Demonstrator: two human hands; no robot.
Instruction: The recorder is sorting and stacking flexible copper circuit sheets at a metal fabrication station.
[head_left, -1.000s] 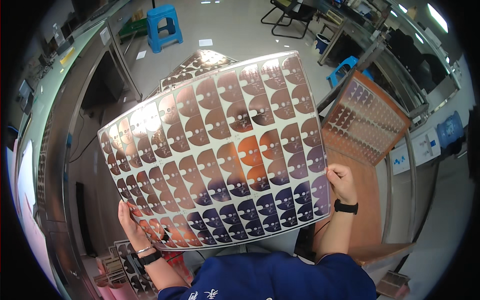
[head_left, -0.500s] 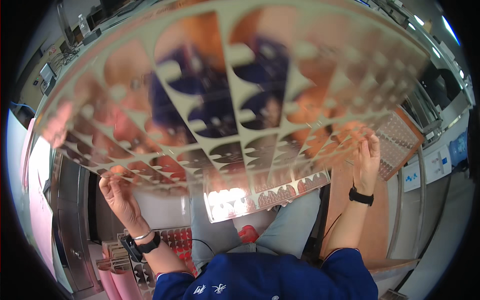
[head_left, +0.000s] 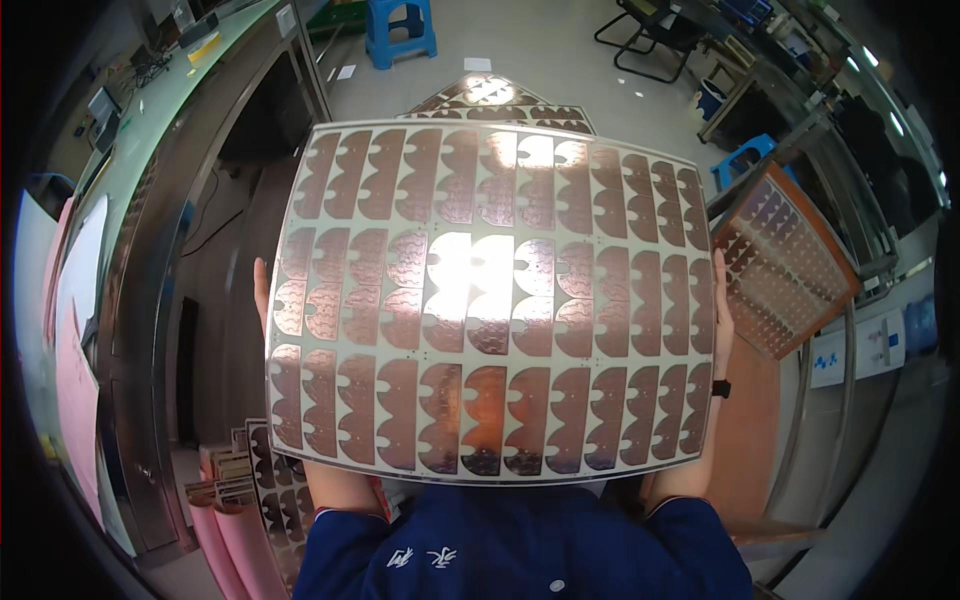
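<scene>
A large circuit board panel [head_left: 410, 345], pale with rows of copper-coloured rounded shapes, stretches in front of my chest with its patterned face toward me. My left hand [head_left: 261, 288] grips its left edge; only some fingertips show there. At the opposite edge my right hand [head_left: 722, 300] holds on, its fingers partly behind the panel and a dark band on the wrist. The panel covers most of both forearms and my lap. Beyond its far edge, more patterned panels [head_left: 560, 120] stick out, partly hidden.
A glass-topped bench [head_left: 150, 150] runs along the left. On the right, an orange-framed patterned panel [head_left: 790, 265] leans above a brown board [head_left: 750, 430]. Pink rolls [head_left: 225, 540] and racked panels [head_left: 280, 500] stand at lower left. A blue stool [head_left: 400, 35] is on the far floor.
The panel, tilted up close to the camera before, has come down and turned its face to me. My hands have shifted to its left and right edges.
</scene>
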